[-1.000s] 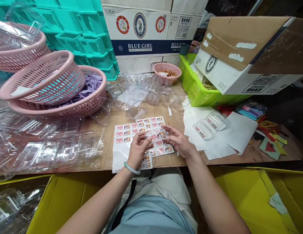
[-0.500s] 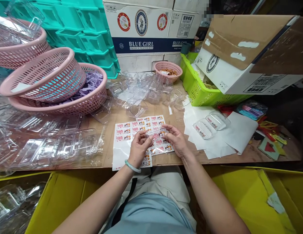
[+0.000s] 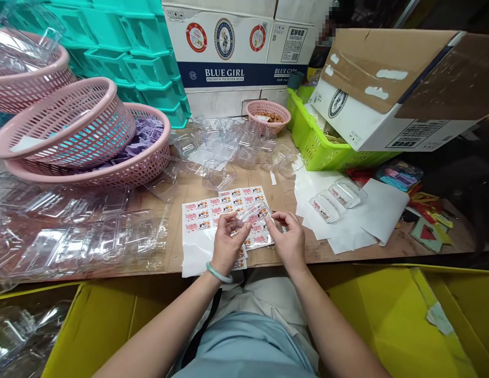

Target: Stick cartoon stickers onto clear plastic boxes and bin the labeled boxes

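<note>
my left hand [image 3: 230, 239] and right hand [image 3: 287, 239] pinch a clear plastic case [image 3: 252, 212] — thumbs and fingertips clamped at its two ends — over the sticker sheets [image 3: 197, 216] on the table [image 3: 174, 226].

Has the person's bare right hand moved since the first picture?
Yes: the bare right hand has shifted toward the person, nearer the front edge of the brown tabletop.
</note>
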Demonstrator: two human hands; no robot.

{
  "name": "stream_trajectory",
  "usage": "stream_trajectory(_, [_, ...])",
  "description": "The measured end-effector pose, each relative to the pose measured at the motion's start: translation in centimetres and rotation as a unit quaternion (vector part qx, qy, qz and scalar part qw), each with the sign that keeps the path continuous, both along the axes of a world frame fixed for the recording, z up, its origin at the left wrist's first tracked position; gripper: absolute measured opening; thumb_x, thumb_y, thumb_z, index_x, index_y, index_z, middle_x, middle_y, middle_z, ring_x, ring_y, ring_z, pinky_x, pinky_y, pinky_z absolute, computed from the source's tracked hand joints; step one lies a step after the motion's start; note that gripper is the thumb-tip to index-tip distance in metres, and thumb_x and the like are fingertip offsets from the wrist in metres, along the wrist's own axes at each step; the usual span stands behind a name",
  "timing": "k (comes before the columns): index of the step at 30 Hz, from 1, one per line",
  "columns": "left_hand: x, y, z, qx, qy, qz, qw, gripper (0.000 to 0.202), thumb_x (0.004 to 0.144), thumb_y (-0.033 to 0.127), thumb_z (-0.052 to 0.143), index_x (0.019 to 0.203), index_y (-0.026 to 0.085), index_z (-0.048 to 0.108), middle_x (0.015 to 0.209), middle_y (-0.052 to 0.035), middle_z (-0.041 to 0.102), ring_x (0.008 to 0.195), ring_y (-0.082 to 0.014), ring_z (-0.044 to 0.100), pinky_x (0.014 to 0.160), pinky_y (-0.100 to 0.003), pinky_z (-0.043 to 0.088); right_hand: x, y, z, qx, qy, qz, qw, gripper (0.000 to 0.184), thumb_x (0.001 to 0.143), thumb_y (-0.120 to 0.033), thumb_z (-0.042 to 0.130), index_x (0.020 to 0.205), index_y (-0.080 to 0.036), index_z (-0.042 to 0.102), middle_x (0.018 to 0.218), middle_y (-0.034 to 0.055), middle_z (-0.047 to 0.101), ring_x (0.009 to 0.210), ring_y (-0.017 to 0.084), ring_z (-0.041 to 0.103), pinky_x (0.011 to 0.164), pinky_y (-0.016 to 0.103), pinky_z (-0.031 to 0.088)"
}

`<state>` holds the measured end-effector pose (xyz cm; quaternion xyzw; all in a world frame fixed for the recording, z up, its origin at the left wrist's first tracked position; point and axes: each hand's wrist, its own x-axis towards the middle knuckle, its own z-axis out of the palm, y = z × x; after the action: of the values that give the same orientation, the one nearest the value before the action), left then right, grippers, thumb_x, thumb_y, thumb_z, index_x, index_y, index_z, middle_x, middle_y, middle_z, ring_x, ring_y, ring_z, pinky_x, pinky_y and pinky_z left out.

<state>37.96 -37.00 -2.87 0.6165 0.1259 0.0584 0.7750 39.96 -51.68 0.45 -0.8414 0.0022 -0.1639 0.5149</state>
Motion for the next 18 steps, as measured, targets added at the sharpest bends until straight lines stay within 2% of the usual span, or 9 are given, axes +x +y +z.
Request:
stream_trajectory(2, [-0.1,-0.1,0.0,0.008,-0.003,0.0,1.0,0.049,0.072,0.039,0.076,0.107,0.022,0.047,0.089,0.0001,0.056,0.085,-0.012,0.058,0.076,-0.026,0.051,0.2,0.3,-0.1,0.02,0.025,-0.012,0.999,0.021,0.077,-0.039,0.069,0.079,-0.018,0.065,0.083,0.004,0.063,0.078,0.017,0.058,0.076,0.031,0.049])
stream_trajectory(7, [-0.3,-0.4,0.0,0.017,-0.035,0.023,0.999,0.046,0.069,0.035,0.079,0.102,0.023,0.048,0.108,-0.0026,0.051,0.092,-0.0115,0.054,0.081,-0.028,0.053,0.7,0.7,-0.3,0.122,0.096,-0.019,0.988,0.027,0.072,-0.043,0.07,0.076,-0.017,0.066,0.077,0.0042,0.065,0.07,0.016,0.058,0.069,0.029,0.047])
stream_trajectory(10, [-0.3,-0.4,-0.1,0.023,-0.047,0.028,0.998,0.047,0.068,0.036,0.079,0.101,0.023,0.049,0.11,-0.0026,0.049,0.091,-0.0118,0.053,0.081,-0.029,0.054,1.1,0.8,-0.5,0.172,0.13,-0.025,0.976,0.028,0.068,-0.043,0.072,0.073,-0.016,0.066,0.069,0.0015,0.064,0.064,0.015,0.055,0.065,0.028,0.044])
stream_trajectory(14, [-0.4,-0.4,-0.4,0.031,-0.056,0.02,0.998,0.047,0.068,0.035,0.08,0.102,0.024,0.049,0.11,-0.0025,0.047,0.095,-0.0125,0.052,0.082,-0.029,0.055,1.7,0.7,-1.0,0.208,0.16,-0.036,0.964,0.024,0.063,-0.039,0.071,0.068,-0.015,0.066,0.062,-0.0021,0.059,0.058,0.011,0.048,0.059,0.025,0.039])
stream_trajectory(18, [-0.4,-0.3,-0.9,0.039,-0.065,0.01,0.997,0.047,0.069,0.034,0.079,0.104,0.024,0.049,0.112,-0.0036,0.047,0.099,-0.0132,0.051,0.086,-0.032,0.055,2.2,0.8,-1.3,0.21,0.166,-0.041,0.963,0.017,0.059,-0.031,0.068,0.062,-0.015,0.062,0.057,-0.0043,0.053,0.055,0.009,0.042,0.054,0.022,0.034])
